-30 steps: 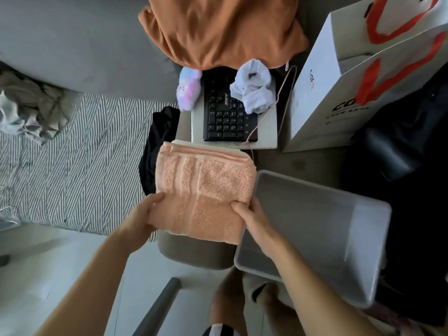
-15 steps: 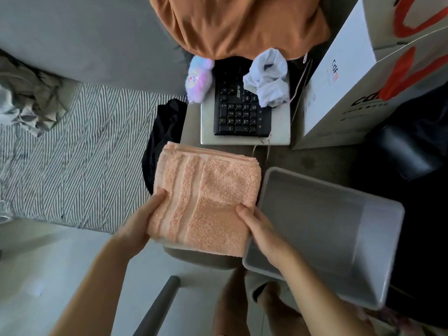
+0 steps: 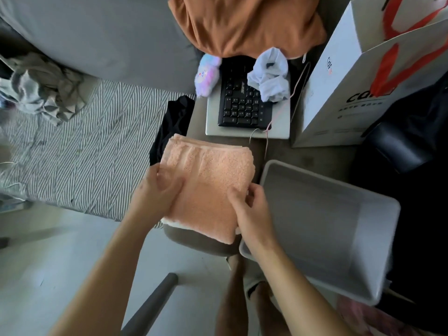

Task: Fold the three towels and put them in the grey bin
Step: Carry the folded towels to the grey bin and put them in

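Observation:
A folded peach towel point(image 3: 208, 180) lies on the near end of a small table, with a white layer showing under its near edge. My left hand point(image 3: 157, 190) grips its left side, thumb on top. My right hand point(image 3: 249, 209) grips its right near side, fingers curled over the edge. The grey bin point(image 3: 315, 226) stands just right of the towel; its inside looks bare. An orange cloth point(image 3: 244, 23) is bunched at the far end of the table.
A black keyboard point(image 3: 242, 103) on a white board carries a crumpled pale blue cloth point(image 3: 269, 76). A pastel plush toy point(image 3: 207, 76), a black garment point(image 3: 172, 127), a white paper bag point(image 3: 351, 76), a striped bed point(image 3: 80, 151) and a dark chair point(image 3: 407, 151) surround the table.
Both hands have closed further onto the towel's sides, the left thumb sliding on top. The towel looks slightly bunched and drawn nearer to me.

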Action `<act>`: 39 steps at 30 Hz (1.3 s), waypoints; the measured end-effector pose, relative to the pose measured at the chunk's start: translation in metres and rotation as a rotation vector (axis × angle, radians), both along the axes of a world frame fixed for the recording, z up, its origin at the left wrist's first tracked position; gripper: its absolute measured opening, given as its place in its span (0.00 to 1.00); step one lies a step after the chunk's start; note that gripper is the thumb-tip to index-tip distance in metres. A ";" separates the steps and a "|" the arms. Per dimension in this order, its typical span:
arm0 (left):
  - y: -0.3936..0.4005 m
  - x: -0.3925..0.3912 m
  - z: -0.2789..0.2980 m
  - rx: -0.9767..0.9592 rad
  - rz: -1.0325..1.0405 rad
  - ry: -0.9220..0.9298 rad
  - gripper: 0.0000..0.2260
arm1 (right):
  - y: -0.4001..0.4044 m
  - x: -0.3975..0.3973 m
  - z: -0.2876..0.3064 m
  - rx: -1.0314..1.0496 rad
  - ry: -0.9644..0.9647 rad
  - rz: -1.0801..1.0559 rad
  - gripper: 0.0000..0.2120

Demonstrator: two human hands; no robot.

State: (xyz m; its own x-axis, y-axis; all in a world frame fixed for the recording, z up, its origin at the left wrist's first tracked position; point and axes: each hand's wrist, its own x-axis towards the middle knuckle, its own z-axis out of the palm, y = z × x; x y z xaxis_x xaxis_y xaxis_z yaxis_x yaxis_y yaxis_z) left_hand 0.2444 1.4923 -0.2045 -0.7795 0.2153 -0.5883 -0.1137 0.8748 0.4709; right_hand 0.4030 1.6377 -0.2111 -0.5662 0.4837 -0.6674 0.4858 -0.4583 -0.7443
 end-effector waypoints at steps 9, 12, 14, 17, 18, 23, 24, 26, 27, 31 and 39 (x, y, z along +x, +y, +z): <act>-0.008 0.056 0.059 0.487 0.374 -0.057 0.27 | 0.046 0.050 0.045 -0.312 0.264 0.035 0.17; 0.005 0.114 0.055 0.488 0.380 -0.407 0.35 | 0.076 0.109 0.047 -0.382 0.230 0.042 0.26; 0.021 0.159 0.038 0.487 0.408 -0.718 0.28 | 0.096 0.149 0.041 -0.394 0.134 0.031 0.30; 0.052 0.214 0.006 0.448 0.425 -0.851 0.19 | 0.124 0.200 0.014 -0.195 -0.030 0.021 0.23; 0.062 0.223 -0.007 0.434 0.400 -0.787 0.19 | 0.131 0.210 0.003 -0.124 -0.086 0.030 0.18; 0.097 0.209 -0.054 0.426 0.148 -0.428 0.20 | 0.147 0.224 -0.052 -0.014 -0.145 -0.048 0.13; 0.100 0.202 -0.062 0.401 0.081 -0.380 0.21 | 0.145 0.220 -0.063 -0.016 -0.132 -0.069 0.15; 0.104 0.192 -0.080 0.314 -0.011 -0.268 0.22 | 0.135 0.212 -0.093 -0.022 -0.159 -0.087 0.16; 0.105 0.189 -0.090 0.237 -0.062 -0.204 0.22 | 0.129 0.208 -0.111 -0.046 -0.209 -0.093 0.16; 0.097 0.199 -0.116 -0.023 -0.343 0.048 0.23 | 0.102 0.196 -0.168 -0.079 -0.496 0.104 0.11; 0.103 0.236 -0.149 -0.194 -0.733 -0.168 0.22 | 0.076 0.191 -0.196 0.035 -0.606 0.007 0.07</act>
